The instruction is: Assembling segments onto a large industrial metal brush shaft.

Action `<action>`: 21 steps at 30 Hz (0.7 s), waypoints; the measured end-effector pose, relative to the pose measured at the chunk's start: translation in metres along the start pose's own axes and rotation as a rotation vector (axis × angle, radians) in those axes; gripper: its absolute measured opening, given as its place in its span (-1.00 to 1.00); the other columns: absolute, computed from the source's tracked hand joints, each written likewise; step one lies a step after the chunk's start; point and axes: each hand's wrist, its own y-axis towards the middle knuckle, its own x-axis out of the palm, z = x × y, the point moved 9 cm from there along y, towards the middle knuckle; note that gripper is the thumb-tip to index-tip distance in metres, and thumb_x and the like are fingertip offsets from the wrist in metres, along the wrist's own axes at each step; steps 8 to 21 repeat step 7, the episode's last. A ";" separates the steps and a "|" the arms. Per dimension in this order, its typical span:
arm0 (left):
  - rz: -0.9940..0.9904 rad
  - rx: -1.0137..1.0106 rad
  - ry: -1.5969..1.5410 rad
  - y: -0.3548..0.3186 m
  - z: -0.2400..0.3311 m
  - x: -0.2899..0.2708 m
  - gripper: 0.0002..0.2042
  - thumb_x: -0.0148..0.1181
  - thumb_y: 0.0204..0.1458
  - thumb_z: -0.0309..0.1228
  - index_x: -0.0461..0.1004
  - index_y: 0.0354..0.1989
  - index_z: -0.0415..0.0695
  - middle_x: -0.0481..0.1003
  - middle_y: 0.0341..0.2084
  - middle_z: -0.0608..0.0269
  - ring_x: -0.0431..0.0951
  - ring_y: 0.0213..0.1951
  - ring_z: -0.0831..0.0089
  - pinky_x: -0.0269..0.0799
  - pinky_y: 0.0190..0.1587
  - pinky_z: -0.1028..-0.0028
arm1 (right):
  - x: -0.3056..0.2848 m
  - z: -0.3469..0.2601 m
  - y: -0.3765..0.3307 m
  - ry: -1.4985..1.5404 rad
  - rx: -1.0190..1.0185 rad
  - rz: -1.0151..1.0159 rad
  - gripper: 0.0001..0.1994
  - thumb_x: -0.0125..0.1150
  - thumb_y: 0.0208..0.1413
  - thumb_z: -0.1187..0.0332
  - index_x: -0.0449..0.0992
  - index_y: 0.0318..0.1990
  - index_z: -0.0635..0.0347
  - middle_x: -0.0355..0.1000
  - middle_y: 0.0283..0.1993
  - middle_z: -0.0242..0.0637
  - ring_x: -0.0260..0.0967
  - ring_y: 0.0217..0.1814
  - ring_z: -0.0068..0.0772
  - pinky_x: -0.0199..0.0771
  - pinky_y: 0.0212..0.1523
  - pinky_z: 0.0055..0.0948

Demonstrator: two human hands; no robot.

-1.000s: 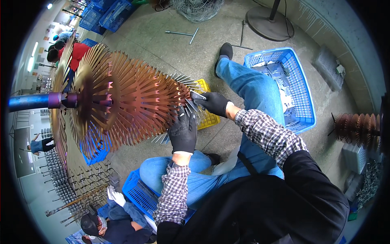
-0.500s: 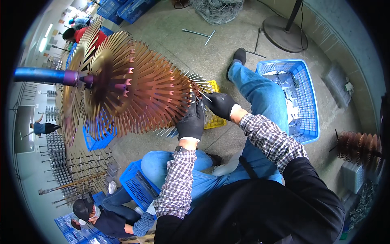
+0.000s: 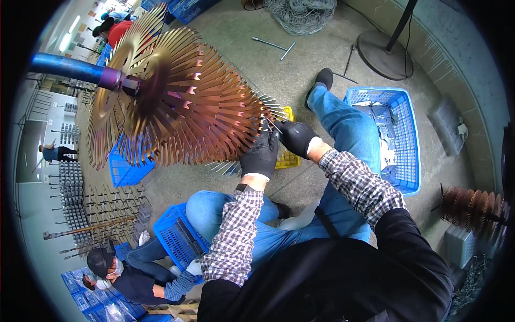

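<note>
The radial rack point(image 3: 177, 102) of copper-toned blades is the largest item in front of you. It is mounted on a blue horizontal shaft point(image 3: 64, 67) and stands above the concrete floor point(image 3: 300, 70), filling the upper left of the view. Judge it stiff and heavy as a whole; the individual blades look thin, hard and sharp-edged, so take hold only at the outer tips, with gloves on, and do not press sideways on a blade.

To your right, a blue crate point(image 3: 407, 139) with metal parts sits on the floor beside your leg. A yellow tray point(image 3: 287, 155) lies under your hands, partly hidden. A second blue crate point(image 3: 177, 236) stands by your left knee, near a seated co-worker.

Your left hand point(image 3: 260, 155), gloved black, is closed around blade tips at the lower right rim of the rack. Your right hand point(image 3: 296, 137), also gloved, pinches a thin silver blade point(image 3: 272, 124) at the same rim, just beside the left hand.

Compared with one second ago, both hands have kept to the same rim area, close together, and the rack's far face and the shaft show more fully in view.
</note>
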 end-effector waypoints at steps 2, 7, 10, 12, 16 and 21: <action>-0.076 -0.031 -0.042 -0.003 0.000 0.013 -0.57 0.08 0.33 -0.14 0.53 0.24 -0.13 0.62 0.09 0.00 0.62 0.04 -0.04 0.49 0.12 0.09 | -0.004 0.003 -0.001 -0.015 0.005 -0.032 -0.78 0.14 0.30 0.29 0.54 0.00 0.13 0.62 -0.18 -0.01 0.58 -0.20 0.15 0.56 -0.21 -0.05; -0.092 0.067 -0.348 0.001 -0.005 0.008 -0.55 0.14 0.33 -0.16 0.49 0.33 -0.05 0.61 0.13 -0.05 0.68 -0.01 0.06 0.52 0.09 0.11 | -0.030 0.017 -0.032 0.041 0.069 -0.111 -0.58 0.24 0.25 0.19 0.45 0.20 0.14 0.61 -0.06 0.02 0.60 -0.13 0.17 0.59 -0.13 -0.02; -0.092 0.067 -0.348 0.001 -0.005 0.008 -0.55 0.14 0.33 -0.16 0.49 0.33 -0.05 0.61 0.13 -0.05 0.68 -0.01 0.06 0.52 0.09 0.11 | -0.030 0.017 -0.032 0.041 0.069 -0.111 -0.58 0.24 0.25 0.19 0.45 0.20 0.14 0.61 -0.06 0.02 0.60 -0.13 0.17 0.59 -0.13 -0.02; -0.092 0.067 -0.348 0.001 -0.005 0.008 -0.55 0.14 0.33 -0.16 0.49 0.33 -0.05 0.61 0.13 -0.05 0.68 -0.01 0.06 0.52 0.09 0.11 | -0.030 0.017 -0.032 0.041 0.069 -0.111 -0.58 0.24 0.25 0.19 0.45 0.20 0.14 0.61 -0.06 0.02 0.60 -0.13 0.17 0.59 -0.13 -0.02; -0.092 0.067 -0.348 0.001 -0.005 0.008 -0.55 0.14 0.33 -0.16 0.49 0.33 -0.05 0.61 0.13 -0.05 0.68 -0.01 0.06 0.52 0.09 0.11 | -0.030 0.017 -0.032 0.041 0.069 -0.111 -0.58 0.24 0.25 0.19 0.45 0.20 0.14 0.61 -0.06 0.02 0.60 -0.13 0.17 0.59 -0.13 -0.02; -0.092 0.067 -0.348 0.001 -0.005 0.008 -0.55 0.14 0.33 -0.16 0.49 0.33 -0.05 0.61 0.13 -0.05 0.68 -0.01 0.06 0.52 0.09 0.11 | -0.030 0.017 -0.032 0.041 0.069 -0.111 -0.58 0.24 0.25 0.19 0.45 0.20 0.14 0.61 -0.06 0.02 0.60 -0.13 0.17 0.59 -0.13 -0.02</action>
